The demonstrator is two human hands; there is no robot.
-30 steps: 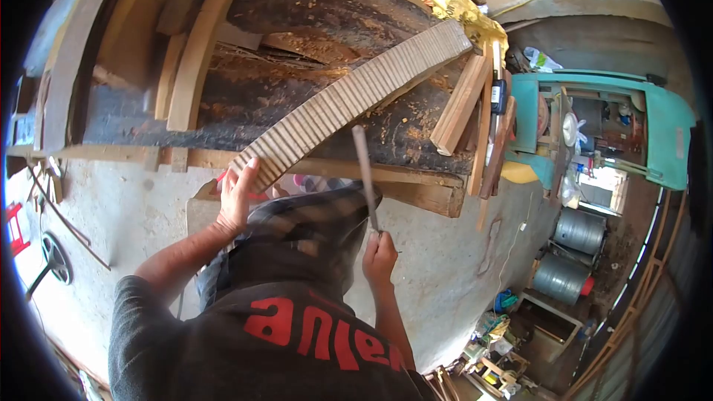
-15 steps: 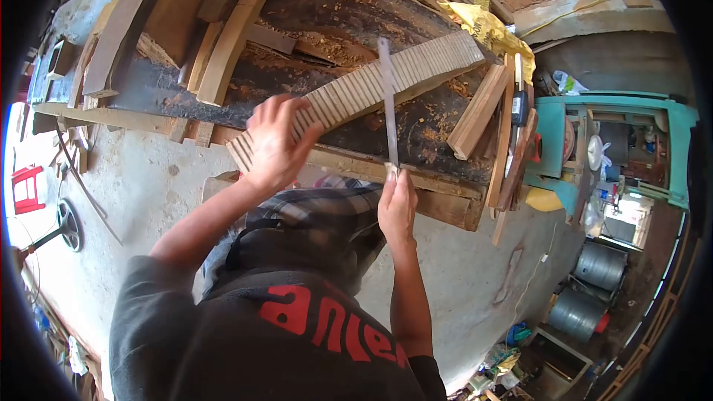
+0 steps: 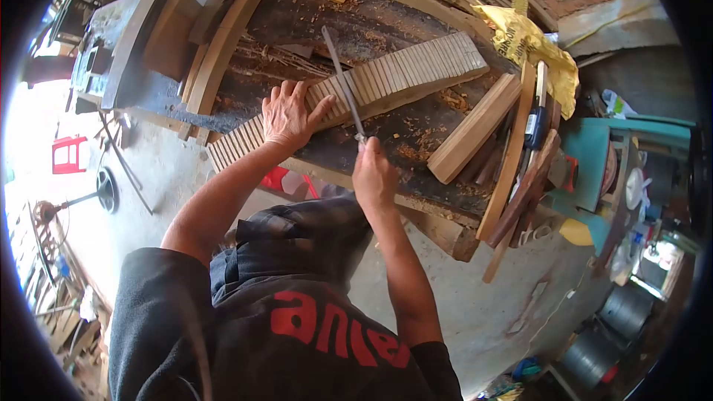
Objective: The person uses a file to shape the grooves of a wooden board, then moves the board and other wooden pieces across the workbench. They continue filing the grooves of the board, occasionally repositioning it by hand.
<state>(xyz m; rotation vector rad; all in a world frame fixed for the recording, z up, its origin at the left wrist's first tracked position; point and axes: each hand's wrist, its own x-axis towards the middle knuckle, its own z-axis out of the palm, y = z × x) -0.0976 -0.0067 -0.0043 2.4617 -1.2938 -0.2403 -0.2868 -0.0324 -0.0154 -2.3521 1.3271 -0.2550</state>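
Left hand (image 3: 286,115), fingers fanned, rests on the ridged wood (image 3: 405,70) slanting across the bench (image 3: 286,18); looks stiff, kinda hefty, grippy, so hold its sides. Slim file (image 3: 342,82), probably rigid: right hand (image 3: 375,174) clasps its end nearest the bench's front.

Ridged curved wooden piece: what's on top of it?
The left hand rests on the ridged wooden piece; the file in the right hand crosses over it, contact unclear. Whatever lies directly beneath that hand and file is covered.
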